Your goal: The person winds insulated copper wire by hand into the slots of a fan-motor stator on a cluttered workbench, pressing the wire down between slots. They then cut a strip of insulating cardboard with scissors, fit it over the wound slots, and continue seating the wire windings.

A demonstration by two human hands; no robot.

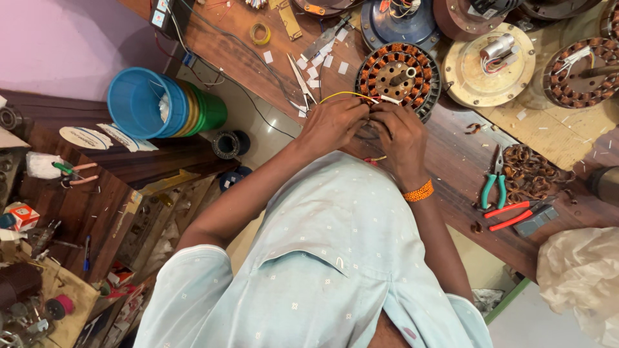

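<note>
Dark wooden workbench (451,161), pale lilac wall (71,38), cluttered wooden shelf (97,212), daylight

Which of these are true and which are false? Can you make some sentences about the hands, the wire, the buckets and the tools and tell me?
1. Both hands, left hand and right hand, are at the yellow wire. True.
2. The stator lies on the floor. False: it lies on the wooden bench.
3. The buckets lie on their side. True.
4. The green pliers are in the right hand. False: they lie on the bench.
</note>
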